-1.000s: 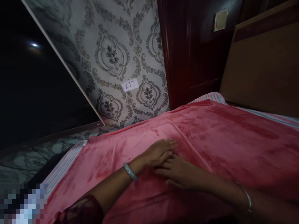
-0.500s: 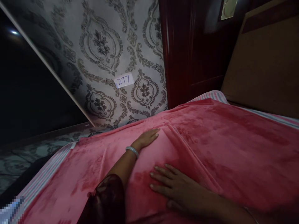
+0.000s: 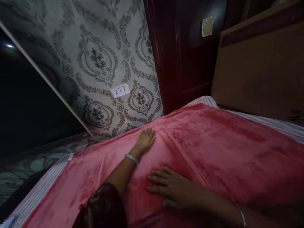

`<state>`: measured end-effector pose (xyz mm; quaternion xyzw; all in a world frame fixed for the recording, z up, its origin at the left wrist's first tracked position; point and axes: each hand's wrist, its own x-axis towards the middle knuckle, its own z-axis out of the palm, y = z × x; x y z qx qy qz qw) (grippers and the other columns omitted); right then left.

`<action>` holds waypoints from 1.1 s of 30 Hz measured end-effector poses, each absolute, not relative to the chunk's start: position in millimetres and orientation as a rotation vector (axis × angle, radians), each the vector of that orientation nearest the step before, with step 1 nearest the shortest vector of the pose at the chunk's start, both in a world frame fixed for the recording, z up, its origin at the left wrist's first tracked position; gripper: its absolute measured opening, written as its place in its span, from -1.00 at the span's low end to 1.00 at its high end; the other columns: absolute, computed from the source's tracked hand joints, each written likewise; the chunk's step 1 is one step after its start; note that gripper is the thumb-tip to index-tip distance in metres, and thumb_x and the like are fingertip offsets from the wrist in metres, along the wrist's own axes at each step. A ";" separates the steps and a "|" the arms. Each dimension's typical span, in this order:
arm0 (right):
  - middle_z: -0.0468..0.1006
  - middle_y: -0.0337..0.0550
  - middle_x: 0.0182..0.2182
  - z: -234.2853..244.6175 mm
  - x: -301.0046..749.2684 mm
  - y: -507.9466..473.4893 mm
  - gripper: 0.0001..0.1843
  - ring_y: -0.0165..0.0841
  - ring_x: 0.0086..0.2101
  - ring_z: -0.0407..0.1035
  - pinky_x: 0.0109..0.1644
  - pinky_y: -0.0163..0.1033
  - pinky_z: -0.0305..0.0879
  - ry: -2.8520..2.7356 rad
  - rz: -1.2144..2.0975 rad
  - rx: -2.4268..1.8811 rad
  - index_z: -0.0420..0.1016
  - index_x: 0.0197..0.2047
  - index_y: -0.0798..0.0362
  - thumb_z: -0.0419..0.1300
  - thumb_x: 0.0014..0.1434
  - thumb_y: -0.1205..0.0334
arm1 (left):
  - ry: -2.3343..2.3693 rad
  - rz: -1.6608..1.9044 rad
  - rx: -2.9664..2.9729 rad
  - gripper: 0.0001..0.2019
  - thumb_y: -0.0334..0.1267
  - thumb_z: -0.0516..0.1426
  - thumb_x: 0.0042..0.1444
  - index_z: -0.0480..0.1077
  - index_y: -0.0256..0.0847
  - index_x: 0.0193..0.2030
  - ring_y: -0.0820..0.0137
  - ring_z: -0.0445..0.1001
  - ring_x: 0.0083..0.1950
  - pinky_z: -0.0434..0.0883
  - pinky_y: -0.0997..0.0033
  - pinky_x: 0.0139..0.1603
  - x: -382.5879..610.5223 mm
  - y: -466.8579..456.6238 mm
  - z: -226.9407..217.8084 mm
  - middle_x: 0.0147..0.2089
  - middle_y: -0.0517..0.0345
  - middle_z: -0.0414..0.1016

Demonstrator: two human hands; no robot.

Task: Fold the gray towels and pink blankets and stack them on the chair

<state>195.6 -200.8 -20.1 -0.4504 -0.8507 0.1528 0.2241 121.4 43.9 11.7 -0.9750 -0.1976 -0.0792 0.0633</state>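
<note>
A pink-red plush blanket (image 3: 228, 152) lies spread over a bed, with a folded part of it in the middle. My left hand (image 3: 144, 141), with a pale bangle at the wrist, rests flat on the far end of this fold, fingers stretched out. Nearer to me, my right hand (image 3: 174, 186) lies palm down on the darker part of the fold with its fingers spread. Neither hand grips the cloth. A diagonal folded edge runs just right of both hands.
Striped bedding (image 3: 52, 172) shows beyond the blanket's edges. Behind stand a patterned wall (image 3: 109, 41) with a paper label (image 3: 120, 91) reading 277, a dark red wood panel (image 3: 182, 63) and a large cardboard box (image 3: 256, 72). A dark glossy panel (image 3: 30, 95) is at left.
My left hand has turned on the cloth, so its fingers point more toward the wall. My right hand stays on the fold. The camera view has shifted a little to the right.
</note>
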 end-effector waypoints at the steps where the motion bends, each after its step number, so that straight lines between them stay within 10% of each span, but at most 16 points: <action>1: 0.24 -0.13 0.39 -18.0 198.7 -202.2 -0.38 -0.23 0.40 -0.01 0.51 0.11 -0.32 -2.332 0.394 -1.250 0.16 0.47 -0.15 0.11 0.40 0.01 | -0.454 -0.265 -3.011 -0.49 -0.14 -0.08 0.40 0.27 -0.33 0.38 0.14 0.17 0.49 0.10 -0.03 0.51 122.0 32.4 15.3 0.44 -0.21 0.24; 9: -0.02 -0.09 0.48 -57.9 219.6 -215.5 -0.20 -0.07 0.44 -0.18 0.49 0.24 -0.36 -2.249 0.279 -1.439 -0.03 0.52 -0.22 0.20 0.32 0.07 | 0.308 0.086 -3.318 -0.40 0.08 -0.12 0.40 0.10 -0.10 0.49 0.23 -0.04 0.56 -0.14 -0.03 0.57 130.0 -33.3 3.3 0.54 0.00 0.06; 23: -0.02 -0.24 0.46 -65.2 224.6 -214.4 -0.19 -0.14 0.44 -0.14 0.50 0.09 -0.20 -2.278 0.261 -1.446 -0.19 0.53 -0.30 0.13 0.37 -0.10 | -0.670 0.051 -3.257 -0.46 0.03 -0.21 0.43 0.19 -0.01 0.43 0.25 0.08 0.53 0.11 -0.02 0.48 213.1 68.5 -26.4 0.51 0.09 0.15; 27: -0.02 -0.21 0.46 -75.8 226.0 -215.3 -0.16 -0.07 0.42 -0.07 0.47 0.15 -0.13 -2.289 0.148 -1.429 -0.19 0.53 -0.31 0.16 0.35 -0.09 | -0.949 -0.149 -3.059 -0.47 -0.08 -0.20 0.43 0.27 -0.26 0.36 0.00 0.24 0.43 0.18 -0.30 0.36 213.2 58.9 -21.6 0.38 -0.30 0.31; 33: 0.09 -0.18 0.44 -98.2 227.5 -210.6 -0.18 -0.02 0.39 0.03 0.42 0.24 -0.02 -2.306 -0.063 -1.416 -0.20 0.54 -0.29 0.12 0.35 -0.04 | -0.655 -0.351 -2.989 -0.48 -0.05 -0.11 0.42 0.23 -0.22 0.40 0.12 0.18 0.46 0.10 -0.06 0.47 196.9 33.3 1.1 0.43 -0.21 0.25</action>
